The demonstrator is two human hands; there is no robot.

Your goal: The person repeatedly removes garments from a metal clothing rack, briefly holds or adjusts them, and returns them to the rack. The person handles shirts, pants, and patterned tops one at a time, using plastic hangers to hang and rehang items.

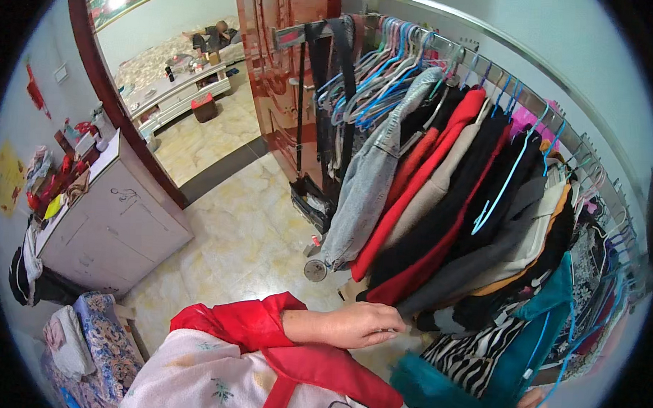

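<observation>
My left hand [366, 326], below a pushed-up red sleeve, reaches across in front of me with curled fingers. Its fingertips meet the lower end of a dark grey sleeve [459, 268]; whether they grip it is unclear. At the bottom right edge, my right hand [528, 406] is partly cut off, beside a teal garment [550, 293] and a blue clothes hanger [561, 363]. Its grip is hidden. Teal cloth also spreads blurred below my left hand. A zebra-striped garment [475, 355] hangs between the hands.
A metal clothes rail [530, 87] carries many garments, including a denim jacket [367, 189], and bare hangers [384, 82]. To the left stands a white cabinet [115, 223] with clutter on top. Beyond the doorway, a person [213, 35] lies on a sofa behind a low table [174, 91].
</observation>
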